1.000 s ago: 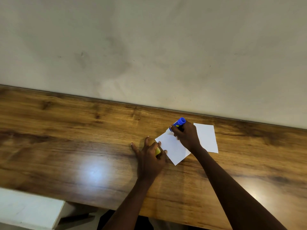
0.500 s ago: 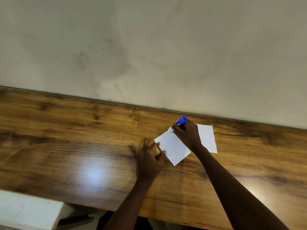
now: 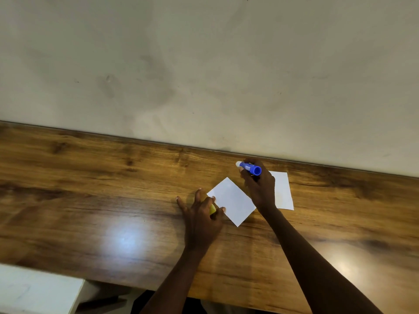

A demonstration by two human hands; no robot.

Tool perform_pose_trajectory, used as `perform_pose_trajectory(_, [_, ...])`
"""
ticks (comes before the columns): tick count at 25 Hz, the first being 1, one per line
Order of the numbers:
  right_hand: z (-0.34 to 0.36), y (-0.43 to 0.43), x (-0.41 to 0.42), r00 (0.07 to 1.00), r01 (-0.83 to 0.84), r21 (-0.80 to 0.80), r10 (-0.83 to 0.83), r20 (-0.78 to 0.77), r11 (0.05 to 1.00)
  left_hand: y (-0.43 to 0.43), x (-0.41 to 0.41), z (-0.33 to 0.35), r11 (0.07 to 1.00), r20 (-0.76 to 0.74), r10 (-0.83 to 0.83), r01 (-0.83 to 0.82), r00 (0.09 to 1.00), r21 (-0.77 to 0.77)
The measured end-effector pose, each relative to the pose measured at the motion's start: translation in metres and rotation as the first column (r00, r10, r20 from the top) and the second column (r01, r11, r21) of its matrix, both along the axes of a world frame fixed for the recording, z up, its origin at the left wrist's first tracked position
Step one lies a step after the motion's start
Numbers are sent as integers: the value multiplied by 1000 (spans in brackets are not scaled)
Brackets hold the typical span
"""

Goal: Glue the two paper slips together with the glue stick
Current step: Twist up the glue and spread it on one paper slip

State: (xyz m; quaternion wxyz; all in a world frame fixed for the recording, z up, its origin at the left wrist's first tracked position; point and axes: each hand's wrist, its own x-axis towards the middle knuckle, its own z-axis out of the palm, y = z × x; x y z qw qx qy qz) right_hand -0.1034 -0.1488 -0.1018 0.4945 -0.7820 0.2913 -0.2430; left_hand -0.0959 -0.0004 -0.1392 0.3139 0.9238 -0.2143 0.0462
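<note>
My left hand (image 3: 200,219), clutching the yellow cap (image 3: 212,209), pins the near slip (image 3: 231,201) on the table (image 3: 90,200) w/ fingertips; right hand (image 3: 258,189) grips blue glue stick (image 3: 249,168) lifted at 12 o'clock, second slip (image 3: 283,191) at 3.

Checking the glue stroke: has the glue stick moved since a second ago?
Yes. The glue stick has lifted off the angled paper slip and tipped toward the wall, white tip pointing left.

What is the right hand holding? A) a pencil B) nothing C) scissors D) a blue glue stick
D: the right hand is wrapped around a blue glue stick, lifted above the table past the far corner of the tilted paper slip, with its white glue tip uncovered and pointing left.
</note>
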Motion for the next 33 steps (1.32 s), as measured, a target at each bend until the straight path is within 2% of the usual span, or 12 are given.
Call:
perform_pose_trajectory(2, [-3, 9, -9, 1000, -23, -62, 24, 2, 998, 0, 0, 1, 1000, 21, -14, 14, 1000, -12])
perform_pose_trajectory(6, [-10, 22, -17, 946, -282, -200, 237, -223, 938, -1, -1, 4, 999, 58, -24, 26, 998, -39])
perform_pose_trajectory(10, [-8, 15, -13, 866, -430, -149, 361, -346, 890, 1, -1, 7, 998, 28, -36, 37, 999, -43])
perform_pose_trajectory(14, [-5, 7, -4, 758, -596, -68, 532, -376, 800, 0, -3, 12, 991, 148, -131, 124, 980, 59])
perform_pose_trajectory(17, [-3, 11, -5, 799, -570, -121, 513, -315, 813, 0, -4, 14, 986, 182, -154, 137, 971, 98])
perform_pose_trajectory(20, [-6, 20, -18, 894, -422, -202, 369, -253, 884, 2, -6, 16, 986, 189, -144, 124, 971, 114])
perform_pose_trajectory(22, [-10, 25, -26, 917, -353, -185, 300, -263, 917, 2, -6, 18, 986, 195, -129, 106, 972, 125])
perform_pose_trajectory(27, [-12, 19, -26, 911, -317, -129, 264, -317, 940, 4, -7, 16, 982, 194, -151, 125, 969, 140])
perform_pose_trajectory(30, [-7, 8, -15, 889, -360, -94, 311, -336, 928, 4, -7, 12, 976, 205, -199, 174, 958, 134])
perform_pose_trajectory(33, [-6, 4, -12, 870, -398, -85, 346, -351, 914, 4, -6, 8, 980, 139, -191, 179, 972, 92])
